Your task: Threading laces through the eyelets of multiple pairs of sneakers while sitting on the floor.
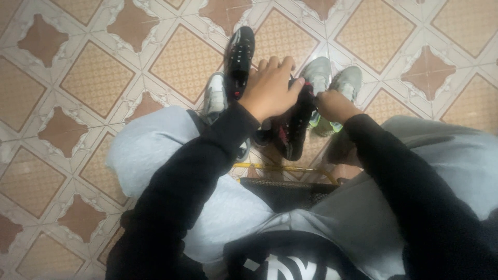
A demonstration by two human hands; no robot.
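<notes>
A patterned tiled floor (93, 78) fills the view beneath a seated person's grey-trousered knees. Both hands hold a black shoe (296, 127) between them: left hand (270, 91) draped over it, right hand (332, 105) pinching its upper edge. It looks light and flexible, best gripped at the collar.

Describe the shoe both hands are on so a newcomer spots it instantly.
Start at the patterned tile floor between the seated person's grey-trousered knees. Several shoes cluster there; the left hand and right hand meet over the black shoe in the middle. Unlike the pale grey shoes beside it, it is dark with reddish accents, and the other black shoe lies untouched beyond.
</notes>
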